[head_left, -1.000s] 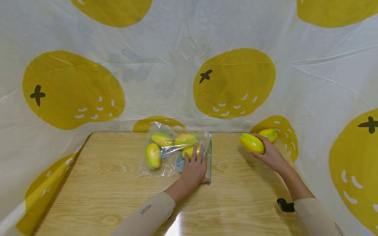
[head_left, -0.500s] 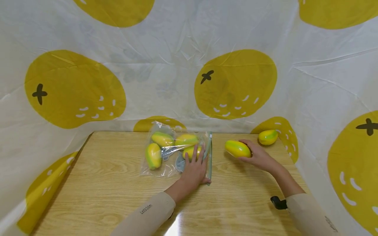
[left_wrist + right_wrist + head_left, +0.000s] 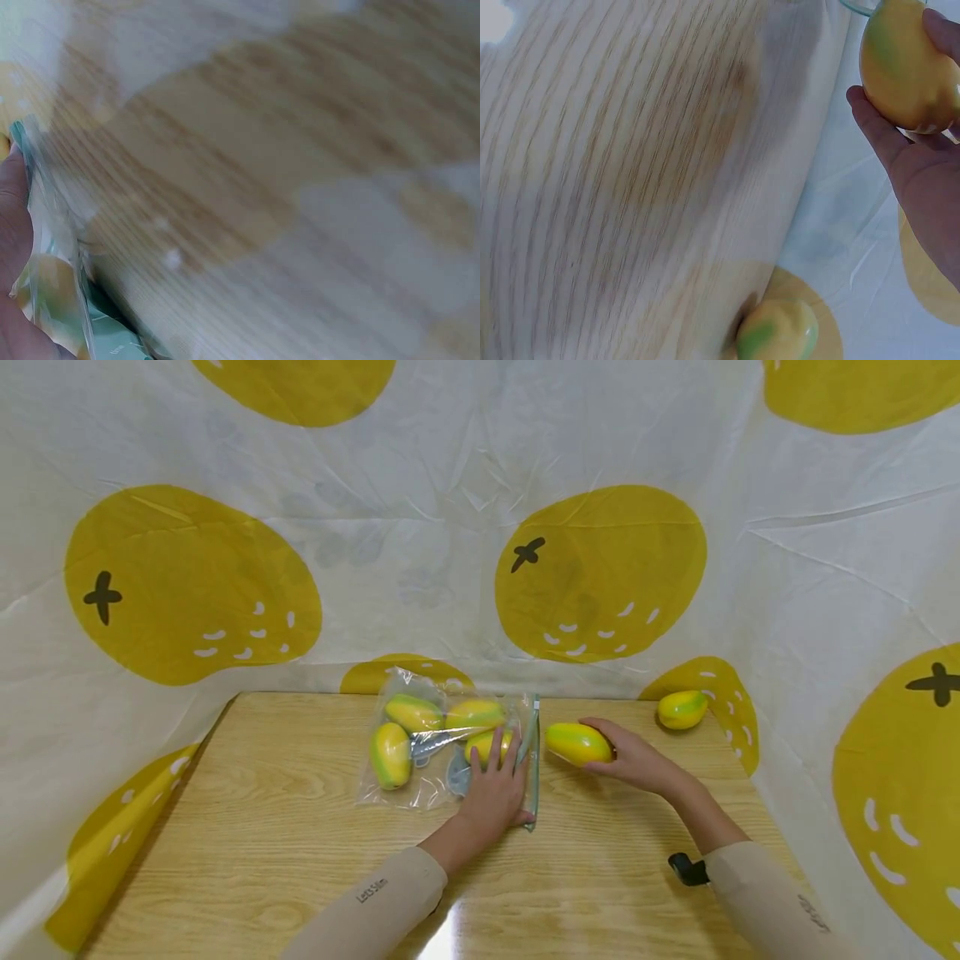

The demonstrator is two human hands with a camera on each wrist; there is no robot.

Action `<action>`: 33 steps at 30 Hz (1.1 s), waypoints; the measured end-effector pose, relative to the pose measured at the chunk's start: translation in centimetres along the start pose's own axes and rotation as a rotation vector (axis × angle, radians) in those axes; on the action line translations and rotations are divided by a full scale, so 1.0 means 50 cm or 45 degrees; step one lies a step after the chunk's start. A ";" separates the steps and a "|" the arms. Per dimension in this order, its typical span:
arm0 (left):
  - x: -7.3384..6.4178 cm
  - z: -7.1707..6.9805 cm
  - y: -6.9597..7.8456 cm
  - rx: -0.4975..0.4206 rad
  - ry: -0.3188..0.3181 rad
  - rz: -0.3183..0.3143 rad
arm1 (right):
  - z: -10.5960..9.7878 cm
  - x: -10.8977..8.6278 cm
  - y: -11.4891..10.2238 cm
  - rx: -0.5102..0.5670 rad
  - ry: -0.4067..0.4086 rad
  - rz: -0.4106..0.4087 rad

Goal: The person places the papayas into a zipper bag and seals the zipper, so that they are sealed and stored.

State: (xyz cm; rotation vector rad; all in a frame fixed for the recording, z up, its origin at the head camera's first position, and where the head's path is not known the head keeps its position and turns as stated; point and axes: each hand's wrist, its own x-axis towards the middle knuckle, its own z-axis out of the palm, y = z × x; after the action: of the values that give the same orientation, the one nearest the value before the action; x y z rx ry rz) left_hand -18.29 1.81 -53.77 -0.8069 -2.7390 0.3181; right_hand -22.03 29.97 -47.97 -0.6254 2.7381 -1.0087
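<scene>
A clear zip bag [image 3: 435,789] lies on the table with several yellow-green mangoes [image 3: 390,756] inside. My left hand [image 3: 491,797] rests on it with fingers spread over one mango, the thumb by the zip edge; the left wrist view catches part of this hand [image 3: 11,225] beside the plastic. My right hand [image 3: 633,758] grips another mango [image 3: 577,743] just right of the bag's zip edge. From the right wrist, that mango [image 3: 904,71] sits between thumb and fingers, close to the bag's edge. Whether the bag's mouth is parted cannot be told.
One more mango [image 3: 682,710] lies at the table's back right corner, also in the right wrist view [image 3: 776,330]. A white cloth [image 3: 405,585] with yellow fruit prints hangs behind and beside the wooden table [image 3: 277,827]. A black device [image 3: 687,868] sticks out at the right wrist.
My right hand has carried its mango leftward from near the back right corner to the bag's zip edge. The left hand and the bag have stayed in place.
</scene>
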 end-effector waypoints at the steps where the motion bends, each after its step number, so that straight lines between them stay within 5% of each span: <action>1: 0.000 -0.001 0.001 -0.004 -0.006 -0.002 | 0.003 0.002 -0.001 -0.001 -0.002 -0.004; 21: 0.000 0.001 0.007 0.011 -0.052 0.008 | 0.055 0.036 0.005 0.038 -0.018 -0.082; 33: 0.002 -0.002 0.002 -0.020 -0.041 0.000 | 0.074 0.057 0.011 0.091 0.003 0.016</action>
State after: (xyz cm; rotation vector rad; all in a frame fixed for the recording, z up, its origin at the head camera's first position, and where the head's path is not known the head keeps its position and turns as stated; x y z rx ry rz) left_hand -18.29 1.95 -53.68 -0.8125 -2.7746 0.3123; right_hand -23.71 26.95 -51.12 -0.5958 2.6906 -1.0996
